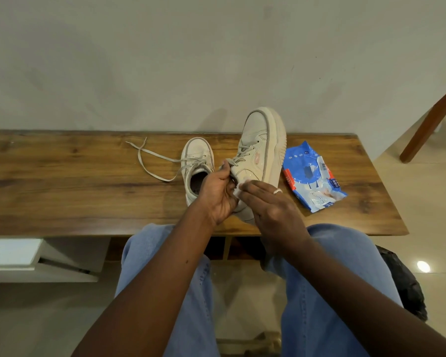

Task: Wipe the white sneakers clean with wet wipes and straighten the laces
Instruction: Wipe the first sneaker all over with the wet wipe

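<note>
Wiping step in hand, judged from how things lie. Person seated at wooden table (62,181), knees in blue jeans under its near edge.

Raised sneaker (260,145): lifted off the table at its heel end and tilted. Its long axis runs from the hands away and slightly right, toe highest and farthest, thick sole turned to the right. Laces threaded, loosely tied.

Left hand (218,194): fingers curled round the collar and tongue area of the raised sneaker, gripping it from the left.

Right hand (271,204): fingers laid out fairly flat and together, pressing a wet wipe (238,188) onto the shoe's side panel near the heel. Only a small white fold of the wipe shows beyond the fingertips. Thumb hidden, so a pinch cannot be ruled out. Ring (277,191) on one finger.

Key relation: unwiped length of the upper lies ahead of the right hand, along the shoe's axis toward the toe. A stroke would likely run away from the body while the left hand braces the heel end.

Second sneaker (197,155): flat on the table just left of the raised one, opening toward the person, partly behind the left hand. Its lace (150,155) trails loose across the wood to the left, not yet straightened.

Wipes pack (313,176): blue, on the table just right of the raised sneaker, nearer the right hand.
</note>
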